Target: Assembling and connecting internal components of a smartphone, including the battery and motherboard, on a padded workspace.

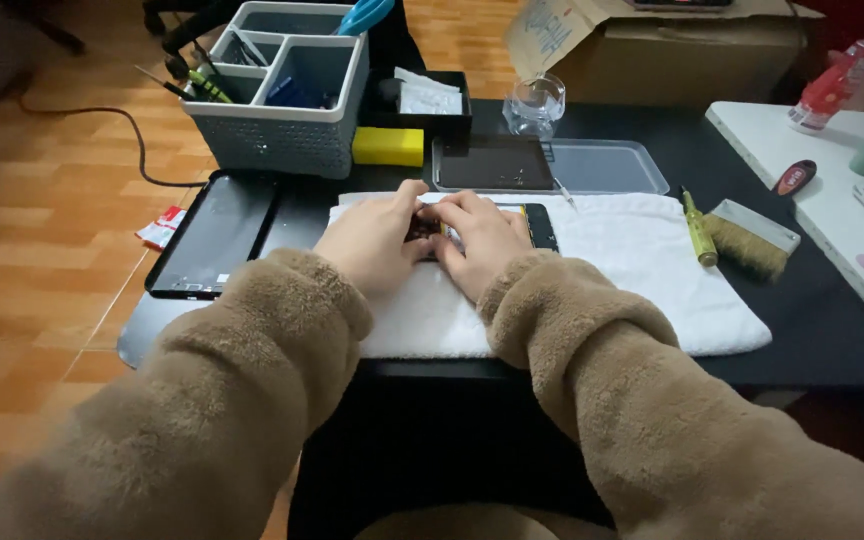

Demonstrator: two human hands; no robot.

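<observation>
Both hands pressed together at centre frame over a flat black device [537, 226] lying on a white towel [632, 270]. Left hand [377, 240] and right hand [482, 240] curled narrow, fingertips meeting on the device's left end; whether pinching anything, cannot tell. Mostly hidden under the fingers: only a dark slab with a thin yellow strip near the right hand showing at 3 o'clock of the hands. At 9 o'clock, a black tablet [214, 235] on the dark surface [822, 330]. At 12 o'clock, a clear tray [602, 165]. At 3 o'clock, a brush [752, 235] beside a yellow-green screwdriver [698, 230]. At 11 o'clock, a grey caddy [282, 100].
</observation>
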